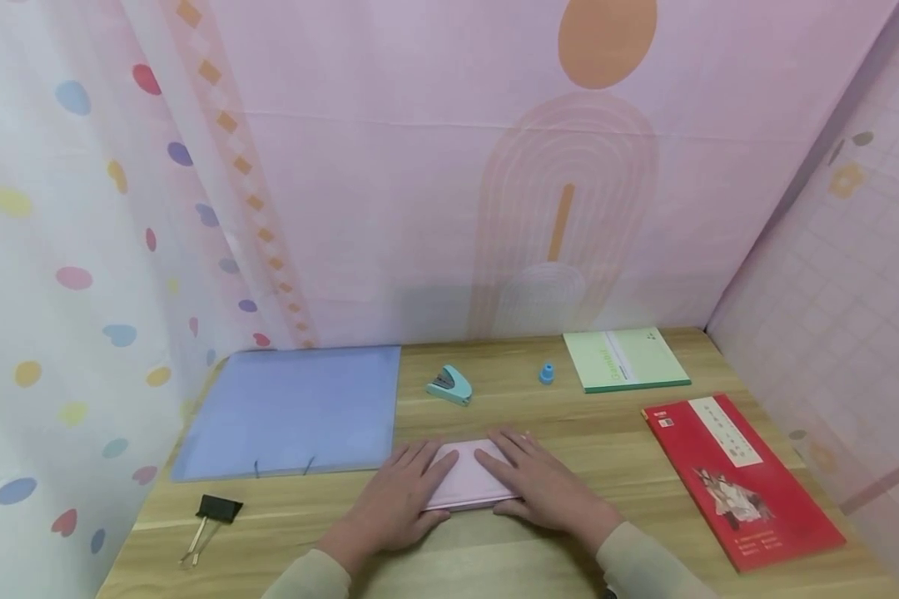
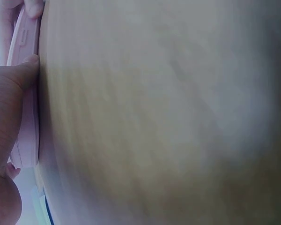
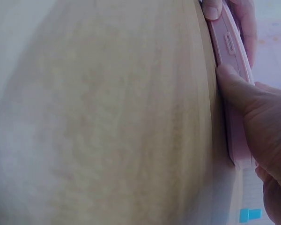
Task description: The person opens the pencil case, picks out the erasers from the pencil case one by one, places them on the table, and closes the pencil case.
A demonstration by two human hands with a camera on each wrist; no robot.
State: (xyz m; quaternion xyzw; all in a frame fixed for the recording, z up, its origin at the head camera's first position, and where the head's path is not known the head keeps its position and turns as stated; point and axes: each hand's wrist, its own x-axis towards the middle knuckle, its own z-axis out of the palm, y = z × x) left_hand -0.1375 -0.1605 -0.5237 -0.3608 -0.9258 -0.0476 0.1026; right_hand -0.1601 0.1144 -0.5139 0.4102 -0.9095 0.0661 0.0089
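Note:
A flat pink case (image 1: 470, 476) with rounded corners lies on the wooden table in front of me. Along its near side, in the right wrist view, a small slot-like catch (image 3: 230, 43) shows. My left hand (image 1: 399, 501) holds the case's left side, thumb against the near edge and fingers over the top. From the right, my right hand (image 1: 545, 492) grips it the same way, its thumb also on the near edge. Both wrist views show the thumbs low on the side of the case, close to the tabletop. What is inside the case is hidden.
Behind my left hand lies a blue folder (image 1: 300, 408), with a black binder clip (image 1: 221, 508) nearer. Farther back are a teal stapler-like tool (image 1: 450, 385) and a small blue cone-shaped piece (image 1: 546, 373). A green notebook (image 1: 629, 359) and red booklet (image 1: 745, 482) lie right.

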